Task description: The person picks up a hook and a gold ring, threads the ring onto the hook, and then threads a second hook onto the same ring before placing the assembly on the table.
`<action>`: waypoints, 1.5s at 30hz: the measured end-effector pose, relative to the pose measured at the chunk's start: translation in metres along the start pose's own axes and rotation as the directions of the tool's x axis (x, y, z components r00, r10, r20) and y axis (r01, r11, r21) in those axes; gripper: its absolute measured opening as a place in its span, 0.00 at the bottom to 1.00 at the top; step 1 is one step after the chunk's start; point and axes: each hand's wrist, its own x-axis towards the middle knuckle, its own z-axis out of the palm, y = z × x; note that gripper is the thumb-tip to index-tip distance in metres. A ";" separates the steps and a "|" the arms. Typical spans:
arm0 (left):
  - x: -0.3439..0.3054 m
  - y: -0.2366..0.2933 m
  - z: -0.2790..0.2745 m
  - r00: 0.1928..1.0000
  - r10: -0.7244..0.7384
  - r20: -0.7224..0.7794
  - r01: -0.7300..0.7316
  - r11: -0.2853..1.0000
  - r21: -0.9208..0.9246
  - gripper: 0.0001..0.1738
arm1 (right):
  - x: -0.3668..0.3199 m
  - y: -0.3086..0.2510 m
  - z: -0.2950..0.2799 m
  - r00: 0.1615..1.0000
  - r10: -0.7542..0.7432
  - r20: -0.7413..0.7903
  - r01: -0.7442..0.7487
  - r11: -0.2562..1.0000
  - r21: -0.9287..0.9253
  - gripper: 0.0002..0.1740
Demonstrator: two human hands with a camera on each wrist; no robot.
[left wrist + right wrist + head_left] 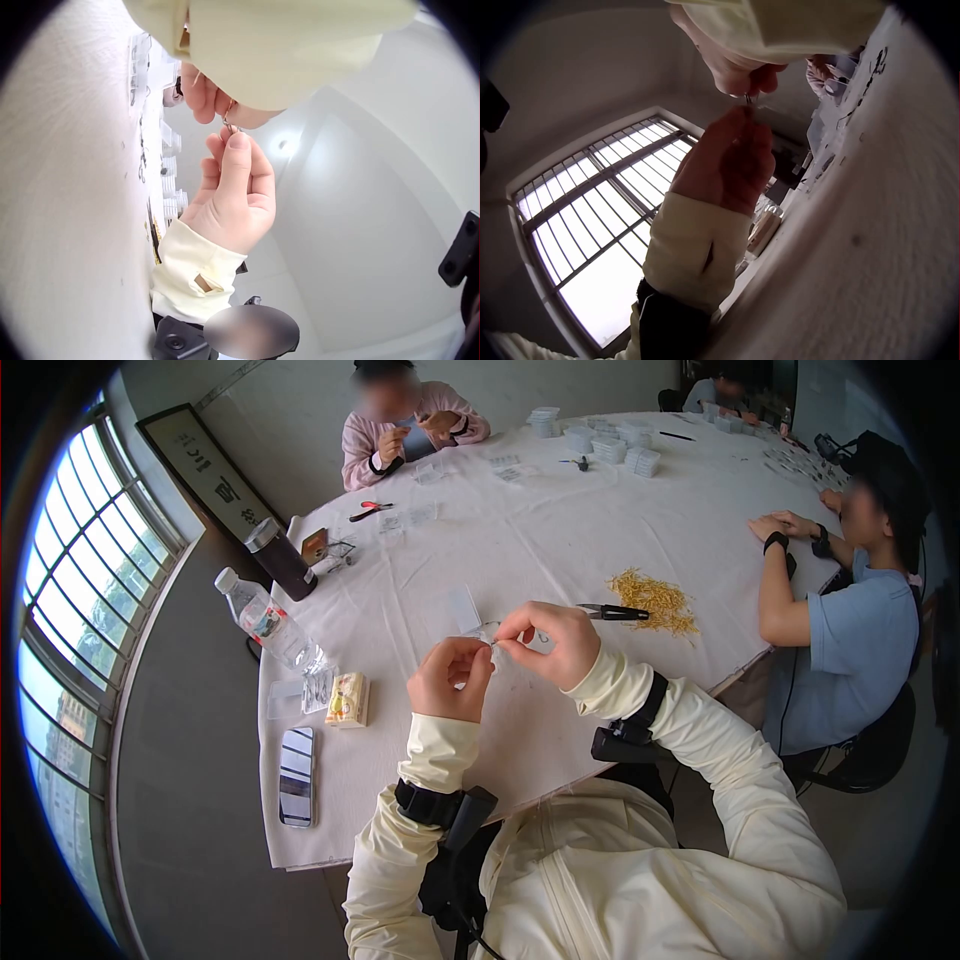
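Head view: left hand and right hand pinched a small metal piece, fingertips narrow, at left hand's two o'clock, right's nine. Looked like a fine fitting step; next move called for steady, aligned pinches.

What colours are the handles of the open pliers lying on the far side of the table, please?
Red and black, seen best in the head view.

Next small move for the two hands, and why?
Probably steady the left hand and nudge the small metal piece into line with the right hand. Both hands pinch at that spot, fingertips almost meeting, a thin gold-coloured bit there too; the black-handled tool lies on the table, in neither hand.
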 end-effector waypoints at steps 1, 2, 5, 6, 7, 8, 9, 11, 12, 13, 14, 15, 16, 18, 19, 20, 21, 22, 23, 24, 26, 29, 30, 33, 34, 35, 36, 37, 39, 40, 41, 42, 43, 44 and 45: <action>0.000 0.000 0.000 1.000 0.000 0.002 0.000 1.000 -0.001 0.05 | 0.000 0.001 0.001 1.000 -0.001 0.000 0.001 1.000 0.000 0.09; 0.000 0.001 0.000 1.000 -0.001 0.004 0.001 1.000 -0.001 0.05 | 0.000 0.002 0.001 1.000 -0.027 -0.008 0.027 1.000 -0.008 0.09; 0.000 -0.001 -0.001 1.000 0.001 0.003 -0.001 1.000 0.002 0.05 | 0.002 -0.001 0.000 0.996 -0.089 -0.018 0.088 0.995 -0.041 0.09; 0.000 0.000 -0.001 1.000 0.001 0.002 -0.001 1.000 0.002 0.05 | 0.003 -0.003 -0.001 0.992 -0.125 -0.019 0.123 0.990 -0.063 0.09; 0.000 0.000 -0.001 1.000 -0.002 0.003 0.002 1.000 -0.001 0.05 | 0.004 -0.004 -0.001 0.992 -0.126 -0.018 0.125 0.990 -0.063 0.09; 0.000 0.000 -0.001 1.000 -0.005 0.004 0.005 1.000 -0.004 0.05 | 0.004 -0.004 -0.002 0.989 -0.146 -0.026 0.143 0.986 -0.086 0.10; 0.000 -0.001 -0.001 1.000 -0.005 0.003 0.005 1.000 -0.004 0.05 | 0.004 -0.004 -0.002 0.986 -0.166 -0.033 0.162 0.981 -0.109 0.10; 0.000 -0.003 0.000 1.000 0.002 0.011 -0.001 1.000 -0.026 0.05 | 0.004 -0.002 -0.002 0.985 -0.172 -0.026 0.168 0.980 -0.108 0.10; 0.000 -0.002 0.000 1.000 0.002 0.011 -0.001 1.000 -0.026 0.05 | 0.003 -0.001 -0.002 0.984 -0.176 -0.021 0.173 0.979 -0.107 0.10; 0.000 -0.002 0.000 0.999 0.035 0.007 -0.035 0.999 -0.009 0.04 | 0.004 -0.001 -0.002 0.984 -0.177 -0.021 0.173 0.979 -0.107 0.10; 0.000 -0.002 0.000 0.998 0.069 0.004 -0.069 0.998 0.009 0.03 | 0.004 -0.002 -0.002 0.984 -0.176 -0.011 0.174 0.978 -0.112 0.10; 0.000 -0.001 0.000 0.998 0.069 0.004 -0.069 0.998 0.009 0.03 | 0.004 -0.002 -0.003 0.984 -0.176 -0.002 0.175 0.978 -0.116 0.10; 0.001 -0.001 0.000 0.993 0.121 0.012 -0.121 0.992 0.035 0.03 | 0.004 -0.003 -0.003 0.984 -0.176 -0.002 0.175 0.978 -0.116 0.10; 0.001 0.001 -0.002 0.985 0.172 0.021 -0.173 0.983 0.060 0.03 | 0.003 -0.004 -0.002 0.992 -0.125 0.025 0.127 0.990 -0.066 0.10; 0.000 0.004 -0.003 0.984 0.169 0.046 -0.173 0.981 0.086 0.03 | 0.004 -0.004 -0.002 0.992 -0.126 0.025 0.127 0.990 -0.066 0.10; 0.000 0.005 -0.004 0.984 0.166 0.070 -0.173 0.979 0.111 0.04 | 0.004 -0.003 -0.001 0.995 -0.099 0.028 0.099 0.995 -0.002 0.09; 0.000 0.005 -0.004 0.984 0.166 0.069 -0.173 0.979 0.111 0.04 | 0.004 -0.003 0.000 0.997 -0.073 0.034 0.070 0.996 0.062 0.08; 0.001 0.005 -0.004 0.983 0.170 0.072 -0.177 0.979 0.106 0.04 | 0.003 -0.002 0.000 0.997 -0.073 0.034 0.071 0.996 0.062 0.08; 0.001 0.004 -0.004 0.982 0.174 0.074 -0.181 0.978 0.100 0.04 | 0.002 -0.001 0.000 0.997 -0.040 0.065 0.034 0.995 0.090 0.08; 0.001 0.002 -0.004 0.982 0.174 0.074 -0.181 0.978 0.100 0.04 | 0.001 0.000 0.000 0.995 -0.007 0.096 -0.005 0.993 0.117 0.08; 0.002 -0.002 -0.001 0.980 0.198 0.014 -0.198 0.979 0.041 0.03 | 0.001 0.000 0.000 0.996 -0.007 0.093 -0.002 0.994 0.105 0.08; 0.002 -0.005 -0.001 0.990 0.140 0.014 -0.140 0.990 0.008 0.02 | 0.002 -0.002 -0.001 0.996 -0.023 0.084 0.015 0.995 0.097 0.08; 0.001 -0.005 -0.002 0.990 0.140 0.015 -0.140 0.990 0.008 0.02 | 0.002 -0.002 -0.001 0.996 -0.039 0.078 0.031 0.995 0.100 0.08; 0.001 -0.006 -0.006 0.995 0.051 0.082 -0.047 0.998 -0.045 0.05 | 0.001 0.001 0.000 0.997 0.021 0.077 -0.038 0.974 0.225 0.07; 0.002 -0.007 -0.007 0.993 0.008 0.118 0.010 0.989 -0.146 0.06 | 0.001 0.003 0.001 0.997 0.021 0.077 -0.038 0.974 0.225 0.07; 0.002 -0.008 -0.007 0.987 -0.032 0.157 0.070 0.967 -0.244 0.07 | 0.000 0.005 0.002 0.993 0.079 0.093 -0.103 0.950 0.293 0.05; 0.003 -0.009 -0.009 0.987 -0.032 0.157 0.071 0.967 -0.244 0.07 | -0.001 0.007 0.003 0.984 0.135 0.113 -0.167 0.918 0.359 0.04; 0.004 -0.010 -0.009 0.980 -0.074 0.184 0.125 0.951 -0.283 0.07 | -0.002 0.011 0.004 0.985 0.134 0.113 -0.166 0.918 0.359 0.04; 0.004 -0.012 -0.009 0.970 -0.115 0.212 0.180 0.930 -0.320 0.07 | -0.003 0.014 0.007 0.971 0.184 0.154 -0.238 0.826 0.512 0.04; 0.004 -0.012 -0.008 0.963 -0.137 0.233 0.214 0.913 -0.348 0.08 | -0.003 0.013 0.007 0.971 0.184 0.154 -0.238 0.826 0.512 0.04; 0.004 -0.013 -0.008 0.954 -0.157 0.254 0.247 0.894 -0.375 0.08 | -0.003 0.011 0.008 0.959 0.223 0.177 -0.285 0.774 0.565 0.04; 0.004 -0.013 -0.008 0.954 -0.157 0.255 0.247 0.893 -0.375 0.08 | -0.002 0.009 0.008 0.944 0.260 0.202 -0.329 0.717 0.614 0.05; 0.005 -0.014 -0.008 0.950 -0.166 0.264 0.260 0.888 -0.379 0.08 | -0.003 0.008 0.006 0.944 0.260 0.202 -0.329 0.718 0.614 0.05; 0.005 -0.014 -0.008 0.946 -0.174 0.273 0.273 0.883 -0.382 0.08 | -0.003 0.008 0.005 0.932 0.288 0.222 -0.363 0.720 0.591 0.05; 0.004 -0.013 -0.008 0.946 -0.174 0.272 0.273 0.883 -0.383 0.08 | -0.003 0.008 0.004 0.918 0.315 0.242 -0.397 0.721 0.568 0.06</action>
